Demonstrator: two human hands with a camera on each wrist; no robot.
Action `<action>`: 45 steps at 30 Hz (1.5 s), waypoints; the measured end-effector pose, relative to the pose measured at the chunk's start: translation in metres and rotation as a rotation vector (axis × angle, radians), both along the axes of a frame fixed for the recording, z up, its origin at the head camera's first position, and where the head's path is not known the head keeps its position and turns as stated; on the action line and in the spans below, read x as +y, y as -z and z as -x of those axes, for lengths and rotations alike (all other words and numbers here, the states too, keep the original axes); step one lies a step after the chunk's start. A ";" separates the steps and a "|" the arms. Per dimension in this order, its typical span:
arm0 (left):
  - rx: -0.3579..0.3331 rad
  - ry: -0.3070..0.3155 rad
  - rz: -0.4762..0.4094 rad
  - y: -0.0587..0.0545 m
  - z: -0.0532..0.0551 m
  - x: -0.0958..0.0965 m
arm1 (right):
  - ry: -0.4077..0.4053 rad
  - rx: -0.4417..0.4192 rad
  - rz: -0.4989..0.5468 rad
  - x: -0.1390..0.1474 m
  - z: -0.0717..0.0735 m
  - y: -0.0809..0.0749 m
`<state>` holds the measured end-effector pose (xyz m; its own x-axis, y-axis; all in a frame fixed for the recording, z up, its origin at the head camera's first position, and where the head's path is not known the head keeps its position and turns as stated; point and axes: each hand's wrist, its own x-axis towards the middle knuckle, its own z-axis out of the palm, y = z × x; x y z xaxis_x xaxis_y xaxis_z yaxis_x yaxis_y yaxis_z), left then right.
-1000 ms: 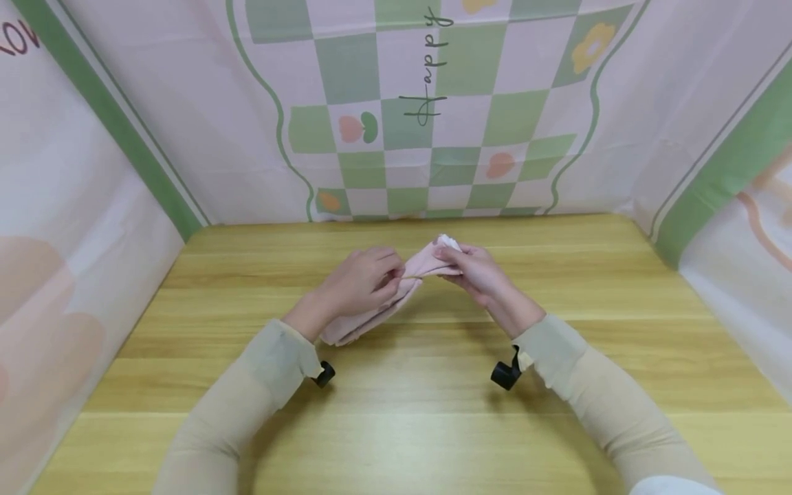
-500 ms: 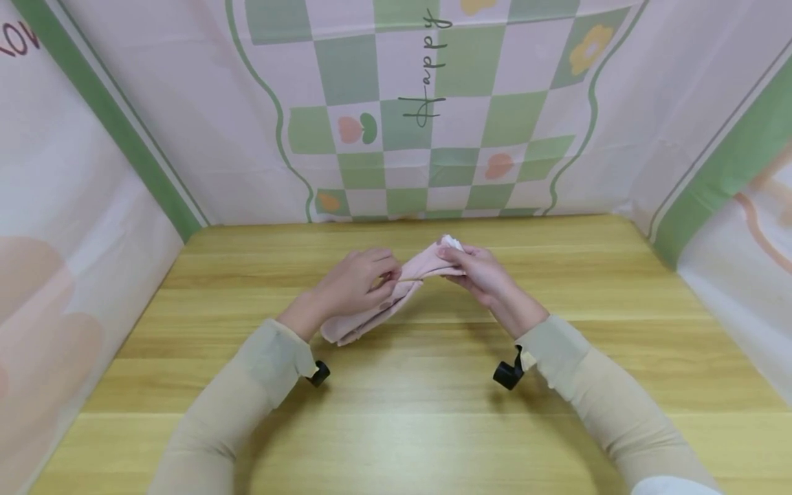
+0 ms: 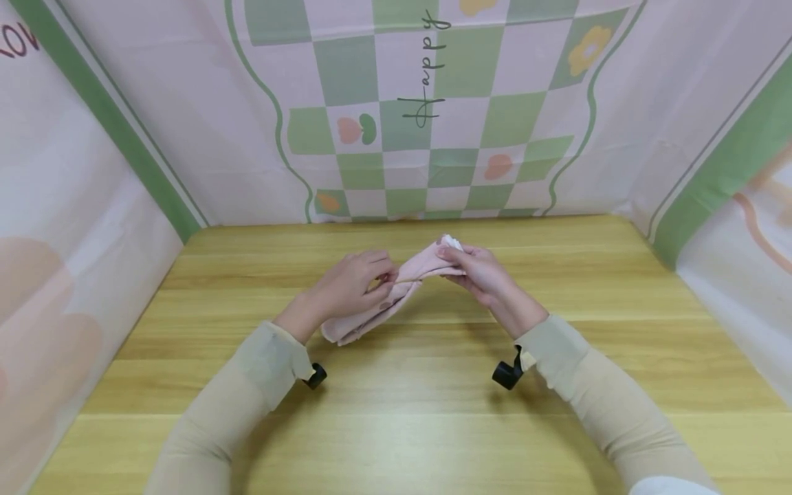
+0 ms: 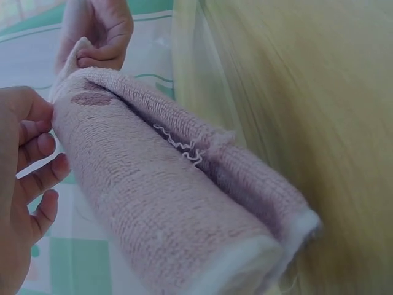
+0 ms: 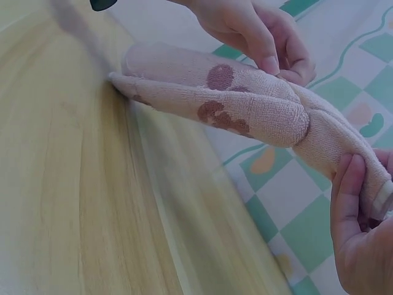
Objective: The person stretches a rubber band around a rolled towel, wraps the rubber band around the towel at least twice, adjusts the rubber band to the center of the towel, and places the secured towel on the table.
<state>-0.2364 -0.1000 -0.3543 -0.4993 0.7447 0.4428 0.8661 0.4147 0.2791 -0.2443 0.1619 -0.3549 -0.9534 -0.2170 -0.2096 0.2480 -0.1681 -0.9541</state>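
One rolled towel (image 3: 427, 261) is held over the table (image 3: 402, 419), right hand (image 3: 485, 278) gripping its far end, left hand (image 3: 353, 282) pinching a thin band (image 3: 409, 280) near its middle; tying seems under way, next probably calling for looping the band snugly

"Happy" (image 3: 423, 113), turned sideways, on checkered back cloth (image 3: 460, 120); dark lettering (image 3: 20, 40) on left cloth (image 3: 74, 172) cut off, unclear.

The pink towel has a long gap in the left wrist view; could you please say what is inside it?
Loose pale threads show at the opening in the pink towel. Deeper in, shadow and cloth hide the interior, so I cannot tell what is there.
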 end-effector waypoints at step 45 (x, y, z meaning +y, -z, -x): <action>-0.433 -0.381 -0.030 -0.004 -0.006 0.006 | -0.298 0.035 0.167 0.018 -0.005 0.009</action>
